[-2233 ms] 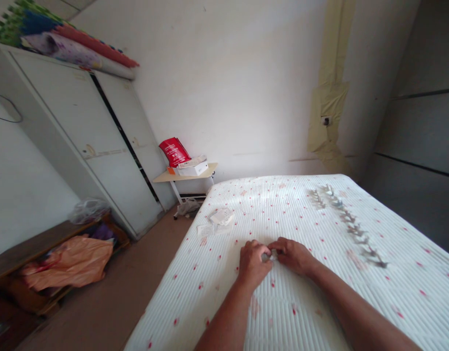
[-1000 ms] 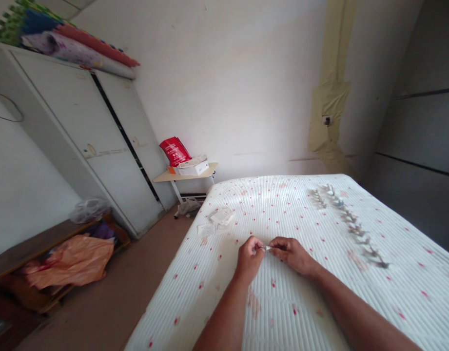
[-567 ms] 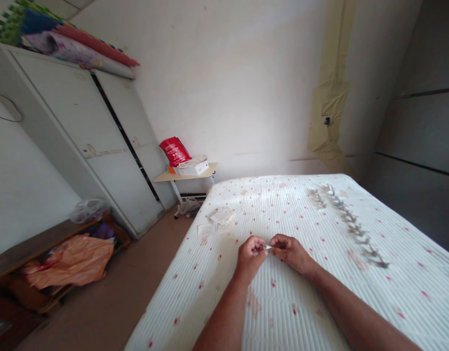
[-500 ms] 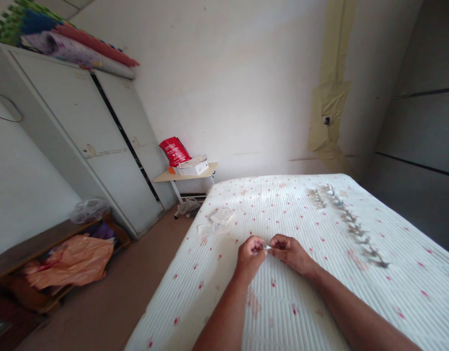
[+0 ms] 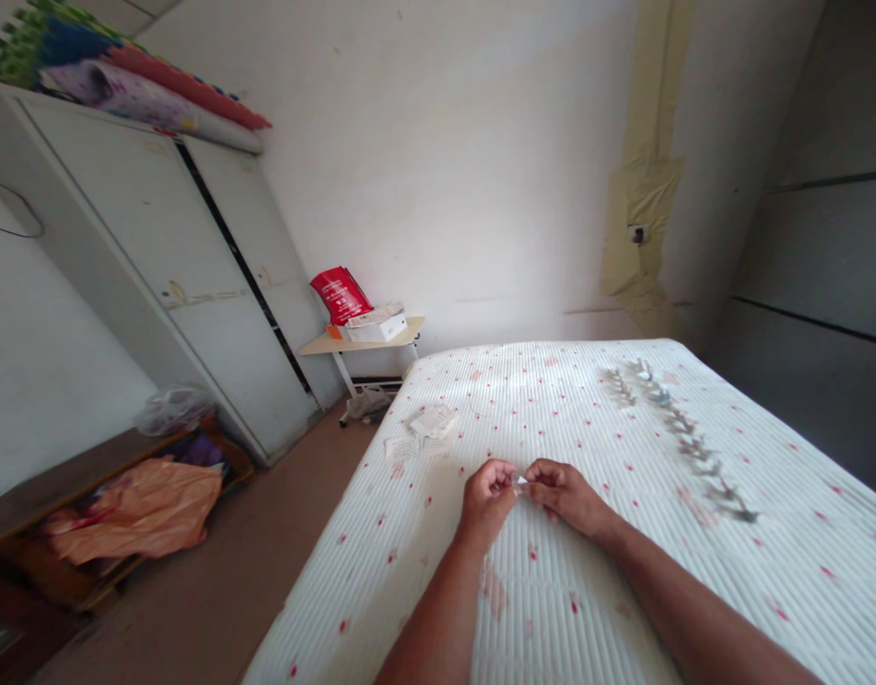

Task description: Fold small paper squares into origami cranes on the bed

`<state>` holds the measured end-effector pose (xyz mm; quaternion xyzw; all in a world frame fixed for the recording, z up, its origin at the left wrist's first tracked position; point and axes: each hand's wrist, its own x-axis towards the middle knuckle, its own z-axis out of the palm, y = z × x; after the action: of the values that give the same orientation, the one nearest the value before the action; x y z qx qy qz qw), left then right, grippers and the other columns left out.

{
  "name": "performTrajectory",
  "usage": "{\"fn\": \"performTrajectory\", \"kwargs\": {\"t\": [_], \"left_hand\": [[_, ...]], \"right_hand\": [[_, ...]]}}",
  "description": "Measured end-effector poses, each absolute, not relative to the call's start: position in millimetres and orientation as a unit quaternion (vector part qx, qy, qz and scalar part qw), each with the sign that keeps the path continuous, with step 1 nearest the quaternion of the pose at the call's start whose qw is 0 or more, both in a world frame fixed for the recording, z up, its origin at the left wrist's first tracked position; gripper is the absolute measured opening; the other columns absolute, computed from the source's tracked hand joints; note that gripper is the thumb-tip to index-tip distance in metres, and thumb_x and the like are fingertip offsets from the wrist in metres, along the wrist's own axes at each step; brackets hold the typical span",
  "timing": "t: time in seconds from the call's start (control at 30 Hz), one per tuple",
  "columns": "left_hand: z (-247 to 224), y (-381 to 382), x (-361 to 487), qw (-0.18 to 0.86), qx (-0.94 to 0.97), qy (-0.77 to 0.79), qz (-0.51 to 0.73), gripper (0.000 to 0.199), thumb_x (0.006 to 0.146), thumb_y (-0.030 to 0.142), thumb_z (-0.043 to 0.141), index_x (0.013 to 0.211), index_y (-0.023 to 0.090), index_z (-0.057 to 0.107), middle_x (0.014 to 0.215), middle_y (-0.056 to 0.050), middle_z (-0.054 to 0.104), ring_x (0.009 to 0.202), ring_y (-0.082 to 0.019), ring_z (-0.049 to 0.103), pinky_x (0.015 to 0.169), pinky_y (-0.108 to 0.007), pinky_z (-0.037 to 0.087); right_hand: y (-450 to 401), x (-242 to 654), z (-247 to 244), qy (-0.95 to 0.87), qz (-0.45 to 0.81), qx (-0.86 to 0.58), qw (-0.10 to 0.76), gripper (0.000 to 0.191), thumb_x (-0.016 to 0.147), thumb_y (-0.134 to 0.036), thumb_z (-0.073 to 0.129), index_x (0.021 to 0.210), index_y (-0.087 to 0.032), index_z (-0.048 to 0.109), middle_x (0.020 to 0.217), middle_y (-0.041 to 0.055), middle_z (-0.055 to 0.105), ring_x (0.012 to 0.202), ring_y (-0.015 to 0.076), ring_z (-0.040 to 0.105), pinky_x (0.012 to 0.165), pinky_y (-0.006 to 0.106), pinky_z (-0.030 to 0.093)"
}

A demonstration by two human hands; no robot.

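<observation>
Paper piece point(image 5: 521, 481) at dial centre over the bed point(image 5: 552, 609) looks part-shaped, a row of folded shapes point(image 5: 687, 445) seemingly done at two to three o'clock, flat sheets point(image 5: 432, 421) untouched at ten, left hand point(image 5: 489, 493) and right hand point(image 5: 566, 495) pinching it narrowly

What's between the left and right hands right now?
In the head view, a small white piece, probably paper, sits between the left hand and the right hand, held by both; its exact shape is unclear.
</observation>
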<state>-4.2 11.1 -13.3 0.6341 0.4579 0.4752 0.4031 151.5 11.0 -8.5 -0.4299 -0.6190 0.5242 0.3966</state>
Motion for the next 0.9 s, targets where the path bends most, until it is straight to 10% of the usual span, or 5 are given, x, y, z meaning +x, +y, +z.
{"fn": "performTrajectory", "kwargs": {"t": [0.4, 0.9], "left_hand": [[-9.2, 8.1, -3.3, 0.457, 0.606, 0.428, 0.491, 0.024, 0.064, 0.014, 0.051, 0.088, 0.014, 0.056, 0.060, 0.005, 0.044, 0.055, -0.007, 0.041, 0.054, -0.018, 0.033], [-12.0, 7.6, -1.7, 0.439, 0.629, 0.428, 0.478, 0.044, 0.064, 0.007, 0.050, 0.107, 0.016, 0.051, 0.060, 0.006, 0.046, 0.056, -0.008, 0.043, 0.057, -0.019, 0.033]], "right_hand": [[5.9, 153.2, 1.8, -0.779, 0.152, -0.527, 0.304, 0.020, 0.081, -0.028, 0.043, 0.091, -0.019, 0.058, 0.074, 0.0028, 0.063, 0.064, 0.0141, 0.057, 0.059, 0.024, 0.039], [6.0, 150.8, -6.9, -0.814, 0.051, -0.489, 0.310, 0.031, 0.080, -0.016, 0.042, 0.108, -0.020, 0.055, 0.091, 0.0064, 0.068, 0.074, 0.0156, 0.064, 0.064, 0.023, 0.045]]}}
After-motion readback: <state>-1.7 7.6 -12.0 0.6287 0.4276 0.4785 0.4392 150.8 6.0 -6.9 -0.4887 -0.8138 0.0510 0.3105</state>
